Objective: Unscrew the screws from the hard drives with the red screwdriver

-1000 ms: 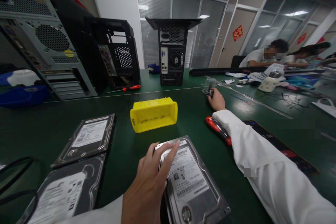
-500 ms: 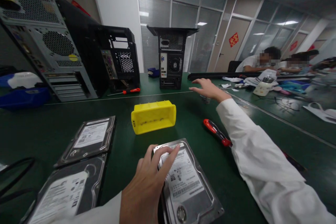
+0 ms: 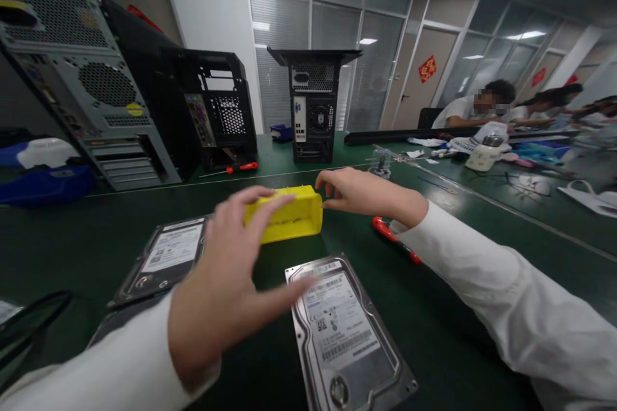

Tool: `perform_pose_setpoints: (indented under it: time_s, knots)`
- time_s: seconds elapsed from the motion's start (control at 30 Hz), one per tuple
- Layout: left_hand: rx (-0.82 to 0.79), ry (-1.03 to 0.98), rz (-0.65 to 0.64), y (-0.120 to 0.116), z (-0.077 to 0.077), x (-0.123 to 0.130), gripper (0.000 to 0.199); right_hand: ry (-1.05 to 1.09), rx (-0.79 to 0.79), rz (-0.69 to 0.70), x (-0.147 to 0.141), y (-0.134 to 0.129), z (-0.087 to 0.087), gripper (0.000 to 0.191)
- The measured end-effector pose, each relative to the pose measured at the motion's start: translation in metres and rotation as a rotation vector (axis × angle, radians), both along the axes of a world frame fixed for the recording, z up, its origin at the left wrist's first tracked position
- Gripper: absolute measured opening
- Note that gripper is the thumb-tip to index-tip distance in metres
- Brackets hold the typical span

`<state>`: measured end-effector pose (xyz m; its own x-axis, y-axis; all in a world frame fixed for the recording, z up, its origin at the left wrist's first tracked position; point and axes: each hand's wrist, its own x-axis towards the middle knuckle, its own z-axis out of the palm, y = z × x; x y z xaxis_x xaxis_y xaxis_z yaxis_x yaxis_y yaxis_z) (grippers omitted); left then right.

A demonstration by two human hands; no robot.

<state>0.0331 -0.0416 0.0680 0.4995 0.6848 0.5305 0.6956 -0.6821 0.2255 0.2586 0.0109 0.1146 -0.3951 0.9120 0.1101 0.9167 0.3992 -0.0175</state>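
A yellow plastic bin with a few small dark bits inside lies at the middle of the green table. Over its left end reaches my left hand, somewhat blurred, thumb and fingers spread and holding nothing; whether it touches the bin I cannot tell. At the bin's right rim are the curved fingers of my right hand, with a gap between thumb and fingers and no clear grip. Below them a hard drive lies label up, free of both hands. A red and black screwdriver is partly under my right cuff.
Two more hard drives, one of them this drive, lie at left, partly behind my left arm. Computer cases stand along the back. Another red screwdriver and a small clear container lie farther back. Other people sit at right.
My left hand has let go of the hard drive and moved up and left to the bin. My right hand has come down and left from beyond the screwdriver to the bin's right side.
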Motion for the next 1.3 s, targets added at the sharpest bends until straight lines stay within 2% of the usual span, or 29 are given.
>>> perform_pose_setpoints:
  time_s: [0.07,0.1,0.2,0.27,0.4,0.47,0.7,0.8,0.9,0.97,1.03,1.1,1.2,1.3]
  knots:
    - [0.123,-0.026,0.219,0.029,0.015,-0.018,0.066,-0.024,0.011,-0.091,-0.001,0.004,-0.009,0.036]
    - [0.089,-0.014,0.252,0.044,0.016,-0.027,0.063,-0.036,0.004,-0.131,-0.001,0.007,-0.015,0.035]
    - [-0.218,0.083,0.265,0.079,0.004,-0.051,0.057,-0.055,-0.052,-0.194,-0.003,0.012,-0.032,0.031]
    - [-0.299,0.150,0.280,0.089,-0.008,-0.059,0.048,-0.053,-0.096,-0.196,-0.005,0.011,-0.042,0.030]
    - [-0.282,0.187,0.079,0.088,-0.022,-0.053,0.039,-0.058,-0.107,-0.224,-0.005,0.006,-0.052,0.030]
    - [-0.274,0.173,0.033,0.086,-0.025,-0.046,0.039,-0.073,-0.086,-0.265,-0.003,0.005,-0.054,0.031]
    - [-0.217,0.179,0.030,0.082,-0.033,-0.031,0.035,-0.094,-0.051,-0.309,0.009,0.000,-0.054,0.031]
    - [-0.138,0.184,0.099,0.078,-0.027,-0.031,0.033,-0.075,-0.068,-0.251,0.011,-0.006,-0.052,0.030]
    - [0.053,0.145,0.192,0.073,-0.017,-0.031,0.032,-0.044,-0.096,-0.153,0.011,-0.008,-0.049,0.030]
    - [0.111,0.126,0.128,0.069,-0.013,-0.027,0.028,-0.036,-0.083,-0.123,0.009,-0.006,-0.050,0.030]
    - [0.067,0.146,0.001,0.064,-0.012,-0.022,0.028,-0.042,-0.051,-0.118,0.005,0.000,-0.054,0.031]
    - [-0.034,0.165,-0.070,0.060,-0.015,-0.017,0.029,-0.058,-0.023,-0.110,-0.001,0.006,-0.060,0.031]
    - [-0.167,0.098,-0.086,0.061,-0.017,-0.017,0.032,-0.091,-0.011,-0.091,-0.011,0.013,-0.072,0.032]
    - [-0.201,-0.046,-0.065,0.066,-0.007,-0.026,0.037,-0.124,-0.017,-0.083,-0.019,0.015,-0.081,0.031]
